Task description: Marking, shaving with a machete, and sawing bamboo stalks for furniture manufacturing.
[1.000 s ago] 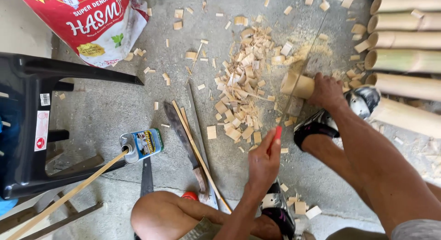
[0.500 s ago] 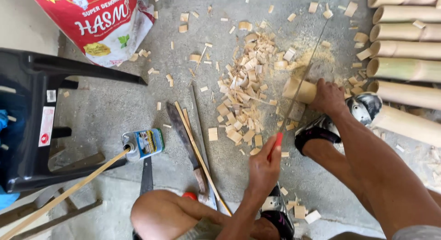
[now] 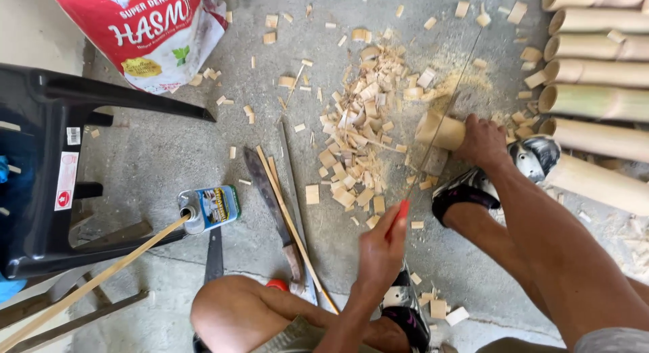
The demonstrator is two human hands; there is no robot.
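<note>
Gripping the red handle of a thin-bladed saw (image 3: 443, 116), the left hand (image 3: 380, 253) is closed tight around it, knuckles up, at the lower middle of the view. Blade runs up and to the right from the handle and crosses the open end of a short bamboo piece (image 3: 439, 130); blade touches the bamboo near its cut end. Whether the teeth are in the wood cannot be told.

Right hand (image 3: 483, 142) is wrapped over the bamboo piece from the right side, fingers closed on it, pressing it to the concrete floor (image 3: 169, 150). A foot in a black-and-white sandal (image 3: 503, 177) sits just below that hand, close against the same piece.

Left of the cut: a dense heap of pale wood chips (image 3: 358, 143) with sawdust, more chips scattered outward across the floor.

Right edge: a row of long bamboo poles (image 3: 595, 99) lying side by side, open ends facing left.

Lower middle, beside the person's bare knee (image 3: 233, 312): a dark-bladed knife (image 3: 270, 204) lying flat, thin bamboo strips (image 3: 291, 224) lying along and across it.

Further left: a small metal can (image 3: 209, 208) on its side, a long thin stick (image 3: 94, 282) running diagonally past it.

Left edge: black plastic chair (image 3: 47, 184). Top left: red and white printed sack (image 3: 155, 35).
</note>
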